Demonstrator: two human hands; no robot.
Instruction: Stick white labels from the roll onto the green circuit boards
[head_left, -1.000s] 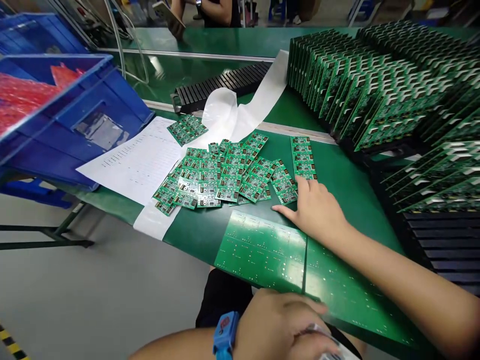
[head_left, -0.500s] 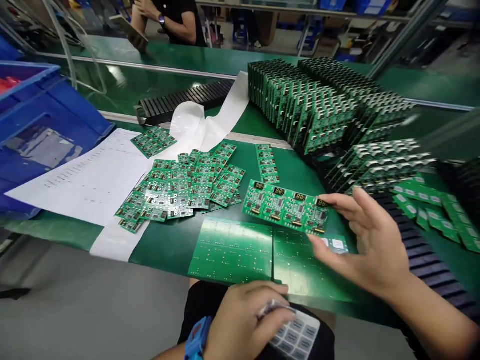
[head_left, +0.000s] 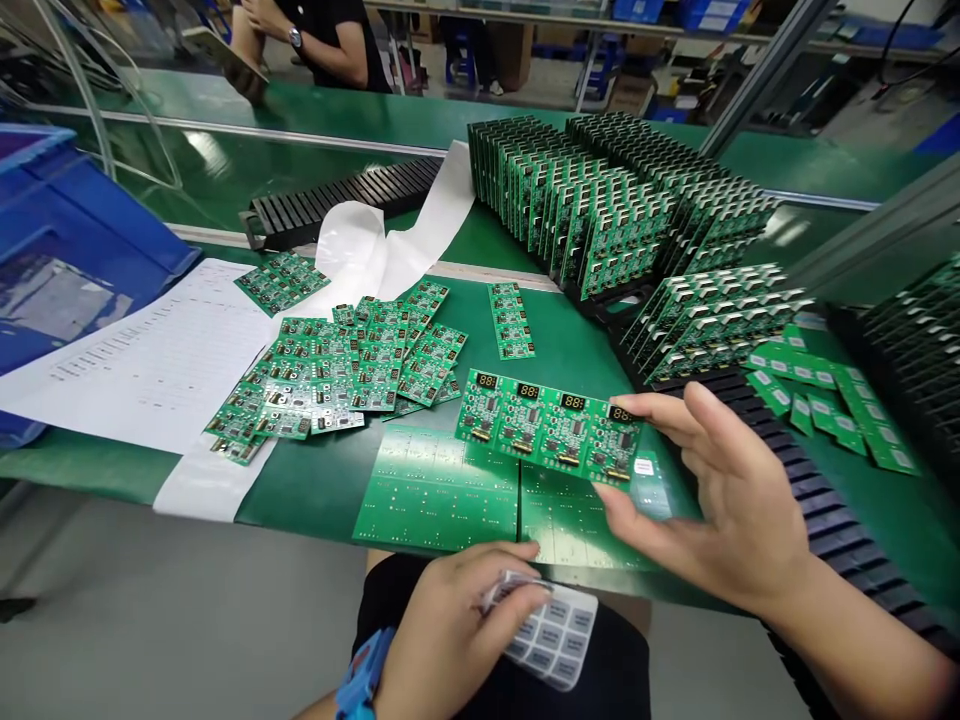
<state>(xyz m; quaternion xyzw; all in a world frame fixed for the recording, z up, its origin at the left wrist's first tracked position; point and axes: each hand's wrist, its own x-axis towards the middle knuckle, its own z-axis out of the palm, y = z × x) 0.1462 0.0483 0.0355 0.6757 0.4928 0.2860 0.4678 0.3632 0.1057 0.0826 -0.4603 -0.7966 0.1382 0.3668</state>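
My right hand grips one end of a long green circuit board strip with several small red displays, holding it just above the green table. My left hand, with a blue wristband, is down by my lap, pinching a sheet of small white labels. Two bare green panels lie flat at the table's near edge under the strip. A loose heap of small boards lies to the left of it.
Upright boards fill black slotted racks at the back right. More strips lie on a rack at right. A paper sheet and blue bin sit left. A person leans on the far bench.
My right hand picked the display strip off the table and lifted it toward me. My left hand brought the label sheet into view. The view shifted right.
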